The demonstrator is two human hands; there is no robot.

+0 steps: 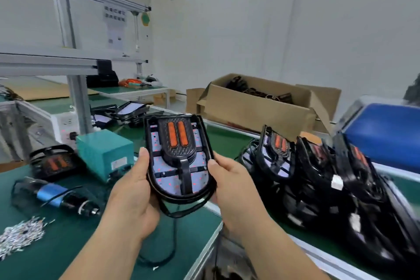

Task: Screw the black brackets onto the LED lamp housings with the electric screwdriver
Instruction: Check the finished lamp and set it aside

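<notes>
The left hand (134, 191) and right hand (229, 186) each curl their grip around a side edge of an LED lamp housing (179, 157), held upright above the green counter (68, 245). A heap of housings (318, 177) lies to the right; the electric screwdriver (61, 198) and loose screws (20, 236) lie on the counter's left.

Teal box (104, 152) on green bench (68, 234); cardboard box (256, 109) nr blue bin (386, 134).
</notes>
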